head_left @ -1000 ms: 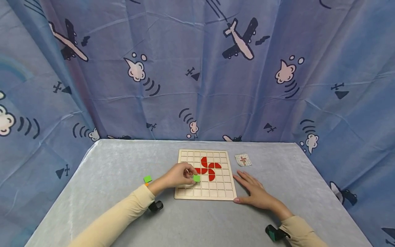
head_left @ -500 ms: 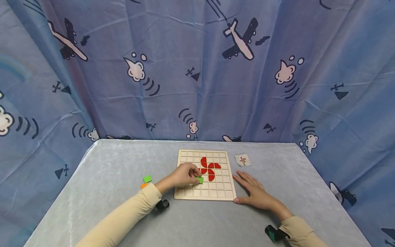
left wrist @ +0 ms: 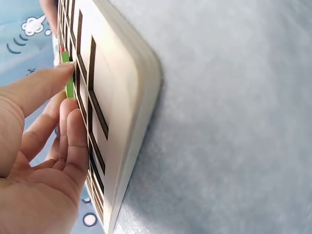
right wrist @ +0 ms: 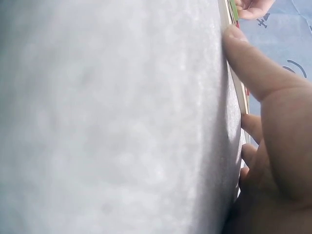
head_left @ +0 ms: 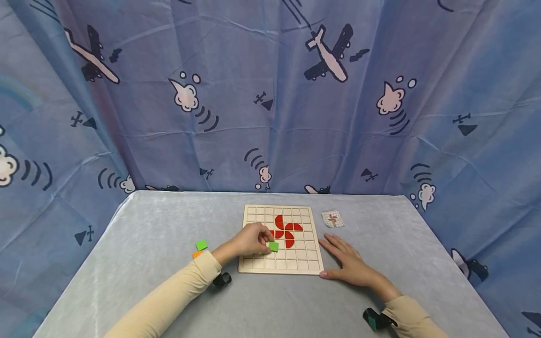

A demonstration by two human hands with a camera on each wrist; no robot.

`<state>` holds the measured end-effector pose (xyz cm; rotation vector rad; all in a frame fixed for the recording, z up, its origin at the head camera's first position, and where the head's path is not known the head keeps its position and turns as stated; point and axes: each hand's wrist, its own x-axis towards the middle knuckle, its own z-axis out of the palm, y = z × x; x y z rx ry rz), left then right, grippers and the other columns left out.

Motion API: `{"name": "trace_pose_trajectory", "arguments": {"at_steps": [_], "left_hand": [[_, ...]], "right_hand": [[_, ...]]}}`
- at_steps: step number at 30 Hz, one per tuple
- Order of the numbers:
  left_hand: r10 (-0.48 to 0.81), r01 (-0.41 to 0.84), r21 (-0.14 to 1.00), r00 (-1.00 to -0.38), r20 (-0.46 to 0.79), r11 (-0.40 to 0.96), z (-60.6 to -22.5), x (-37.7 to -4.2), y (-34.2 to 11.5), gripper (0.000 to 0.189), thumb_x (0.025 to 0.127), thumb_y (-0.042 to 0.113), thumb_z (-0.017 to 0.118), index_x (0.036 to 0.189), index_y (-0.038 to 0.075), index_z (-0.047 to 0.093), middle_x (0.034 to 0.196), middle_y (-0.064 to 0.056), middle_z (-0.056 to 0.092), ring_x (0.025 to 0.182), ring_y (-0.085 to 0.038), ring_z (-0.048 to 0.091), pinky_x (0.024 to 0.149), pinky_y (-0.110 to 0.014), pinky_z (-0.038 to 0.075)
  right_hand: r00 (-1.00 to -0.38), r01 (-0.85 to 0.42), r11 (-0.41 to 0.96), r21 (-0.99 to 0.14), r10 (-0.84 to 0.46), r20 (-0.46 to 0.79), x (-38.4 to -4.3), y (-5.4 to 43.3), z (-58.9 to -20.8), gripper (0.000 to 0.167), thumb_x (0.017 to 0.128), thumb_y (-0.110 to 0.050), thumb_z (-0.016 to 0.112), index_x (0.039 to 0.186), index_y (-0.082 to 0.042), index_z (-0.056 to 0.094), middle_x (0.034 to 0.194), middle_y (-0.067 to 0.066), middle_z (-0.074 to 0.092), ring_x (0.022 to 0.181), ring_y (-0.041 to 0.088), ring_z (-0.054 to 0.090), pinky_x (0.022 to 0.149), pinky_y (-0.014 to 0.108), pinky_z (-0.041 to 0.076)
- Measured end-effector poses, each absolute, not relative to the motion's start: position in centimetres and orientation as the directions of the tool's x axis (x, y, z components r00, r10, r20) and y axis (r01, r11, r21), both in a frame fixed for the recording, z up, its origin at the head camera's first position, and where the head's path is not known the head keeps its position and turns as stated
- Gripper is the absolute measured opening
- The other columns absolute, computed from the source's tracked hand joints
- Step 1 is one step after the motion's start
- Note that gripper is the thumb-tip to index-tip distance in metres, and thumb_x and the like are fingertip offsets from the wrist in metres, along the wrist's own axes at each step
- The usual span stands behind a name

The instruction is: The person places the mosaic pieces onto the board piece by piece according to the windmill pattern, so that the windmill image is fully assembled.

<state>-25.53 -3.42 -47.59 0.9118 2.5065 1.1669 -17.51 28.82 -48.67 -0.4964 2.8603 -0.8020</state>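
A wooden grid board [head_left: 258, 264] lies on the table with a pinwheel of red curved tiles [head_left: 289, 237] near its middle. Thumb and fingers of my left hand [head_left: 252, 239] pinch a small green square tile [head_left: 274, 246] over the cells just left of the lower red tile. In the left wrist view the green tile [left wrist: 69, 83] sits close against the board's face, between thumb and fingertips. My right hand [head_left: 352, 265] lies at the board's right side with fingers spread, its thumb touching the lower right corner. The right wrist view shows that thumb [right wrist: 263, 68] against the board's edge.
Another green tile [head_left: 201, 244] and an orange tile [head_left: 197, 254], partly covered by the left sleeve, lie left of the board. A small card [head_left: 333, 219] printed with a grid and a red pattern rests beyond the right hand. A patterned curtain [head_left: 270, 94] hangs behind the table.
My left hand has moved slightly right with the green tile, which tilted and now lies flatter. More of the orange tile shows beside the sleeve. My right hand has stayed in place.
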Motion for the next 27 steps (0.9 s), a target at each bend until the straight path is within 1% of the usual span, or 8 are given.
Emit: {"name": "trace_pose_trajectory", "arguments": {"at_steps": [4,11,17,27], "left_hand": [[0.621,0.438,0.748,-0.783,0.045,0.499,-47.7,-25.6,-3.4,0.022,0.075,0.002,0.082,0.095,0.001,0.072,0.092,-0.009,0.066,0.074,-0.006,0.056,0.067,-0.015,0.049],[0.603,0.458,0.726,-0.794,0.074,0.513,-47.5,-25.2,-2.7,0.02,0.077,0.007,0.082,0.094,0.004,0.072,0.085,-0.006,0.065,0.069,-0.005,0.052,0.064,-0.017,0.046],[0.61,0.455,0.708,-0.791,0.044,0.54,-47.5,-25.2,-1.9,0.021,0.079,0.012,0.081,0.096,0.007,0.071,0.078,0.004,0.06,0.065,-0.002,0.05,0.064,-0.017,0.045],[0.602,0.455,0.704,-0.797,0.049,0.545,-47.9,-25.3,-1.9,0.022,0.082,0.012,0.079,0.101,0.007,0.069,0.082,-0.001,0.064,0.068,-0.004,0.052,0.065,-0.017,0.045]], "right_hand": [[-0.935,-0.288,0.803,-0.521,-0.353,-0.026,-17.5,28.9,-48.8,0.091,0.078,-0.052,0.077,0.152,-0.016,0.039,0.163,0.017,0.026,0.149,0.047,0.017,0.109,0.074,0.016],[-0.933,-0.303,0.796,-0.525,-0.359,-0.006,-17.4,29.0,-48.7,0.091,0.078,-0.05,0.078,0.152,-0.014,0.039,0.162,0.019,0.027,0.148,0.048,0.018,0.107,0.075,0.016],[-0.93,-0.315,0.791,-0.525,-0.368,0.005,-17.2,28.9,-48.6,0.09,0.078,-0.05,0.077,0.152,-0.014,0.04,0.161,0.019,0.028,0.148,0.048,0.02,0.107,0.075,0.017],[-0.931,-0.311,0.78,-0.543,-0.364,0.01,-17.3,28.8,-48.6,0.09,0.077,-0.049,0.078,0.151,-0.012,0.041,0.161,0.021,0.029,0.147,0.05,0.019,0.106,0.076,0.016]]}}
